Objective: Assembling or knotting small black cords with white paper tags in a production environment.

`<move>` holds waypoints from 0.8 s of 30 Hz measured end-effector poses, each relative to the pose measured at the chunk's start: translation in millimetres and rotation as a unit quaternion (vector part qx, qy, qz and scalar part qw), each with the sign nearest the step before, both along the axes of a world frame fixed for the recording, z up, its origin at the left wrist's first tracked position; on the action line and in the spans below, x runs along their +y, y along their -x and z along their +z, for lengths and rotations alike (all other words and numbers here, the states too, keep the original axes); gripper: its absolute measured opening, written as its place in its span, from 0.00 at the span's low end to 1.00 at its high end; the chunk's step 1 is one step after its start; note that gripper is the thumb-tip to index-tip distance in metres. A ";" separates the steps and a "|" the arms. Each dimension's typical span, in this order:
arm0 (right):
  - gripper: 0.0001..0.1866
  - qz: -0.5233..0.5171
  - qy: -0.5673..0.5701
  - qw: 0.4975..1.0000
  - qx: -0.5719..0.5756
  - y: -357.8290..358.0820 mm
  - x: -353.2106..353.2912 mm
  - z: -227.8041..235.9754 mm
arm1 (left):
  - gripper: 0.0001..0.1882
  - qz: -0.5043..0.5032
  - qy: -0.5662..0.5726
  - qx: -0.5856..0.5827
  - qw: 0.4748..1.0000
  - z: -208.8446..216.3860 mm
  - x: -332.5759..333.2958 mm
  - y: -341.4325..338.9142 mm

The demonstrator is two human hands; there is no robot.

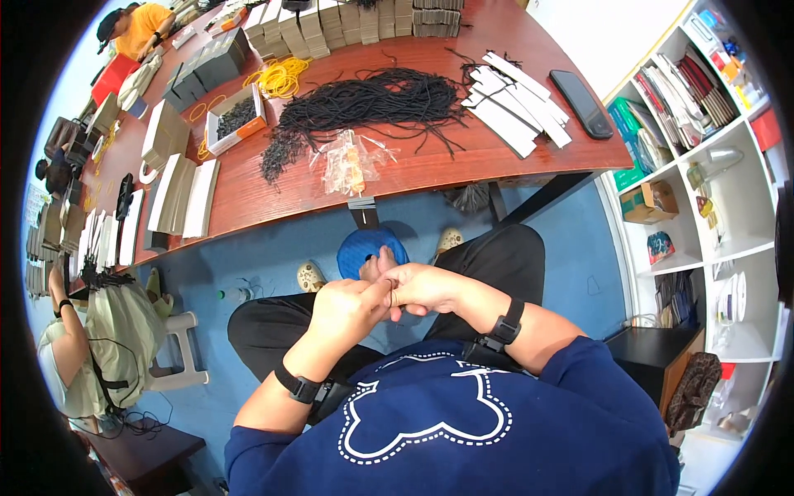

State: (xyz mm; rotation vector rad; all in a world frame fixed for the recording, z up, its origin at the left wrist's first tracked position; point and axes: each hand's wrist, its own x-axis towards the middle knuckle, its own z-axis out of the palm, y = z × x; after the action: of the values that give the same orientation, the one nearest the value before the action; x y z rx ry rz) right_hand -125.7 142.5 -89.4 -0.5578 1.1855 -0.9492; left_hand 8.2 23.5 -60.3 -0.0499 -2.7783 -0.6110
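Observation:
My left hand (346,307) and my right hand (423,285) meet over my lap, touching each other. The left fingers are curled in against the right hand's fingers. My right hand is bent round toward the left, its fingers partly folded. Anything pinched between them is hidden or too small to make out. Just beyond them lies a round blue pad (356,248), with what looks like a bare foot (382,258) on it. On the table edge ahead sit clear plastic bags (347,164) and a heap of black cords (372,103).
The red-brown table (273,186) holds white strips (514,103), a phone (581,103), an open box of small black pieces (236,120), yellow bands (281,76) and card stacks (347,23). White shelves (695,186) stand right. A co-worker (99,347) sits left, another (145,31) far left.

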 end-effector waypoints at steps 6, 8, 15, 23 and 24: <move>0.26 -0.085 -0.028 0.994 -0.060 1.3 4.1 -11.6 | 0.07 0.165 -0.423 -0.044 0.890 -21.2 -1.2 -2.8; 0.25 -0.079 -0.045 0.994 -0.053 1.4 4.4 -8.3 | 0.09 0.162 -0.557 -0.130 0.804 -21.4 -8.2 -3.6; 0.15 0.126 0.168 0.716 0.666 1.2 23.7 54.4 | 0.06 0.185 -0.586 -0.037 0.788 -5.7 -30.2 -4.9; 0.18 0.016 0.080 0.634 0.769 137.8 -11.2 180.3 | 0.13 0.115 -0.443 0.087 0.885 103.3 -24.2 2.6; 0.19 -0.056 0.023 0.643 0.763 159.3 -18.0 189.9 | 0.14 0.024 -0.284 0.142 0.948 125.2 -23.7 -5.7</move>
State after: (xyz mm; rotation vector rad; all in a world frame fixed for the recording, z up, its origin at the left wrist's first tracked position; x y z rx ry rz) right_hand -285.0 124.5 100.5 -1.4700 2.7219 -0.4184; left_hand 13.9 -0.3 64.9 0.0499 -2.2302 -1.2540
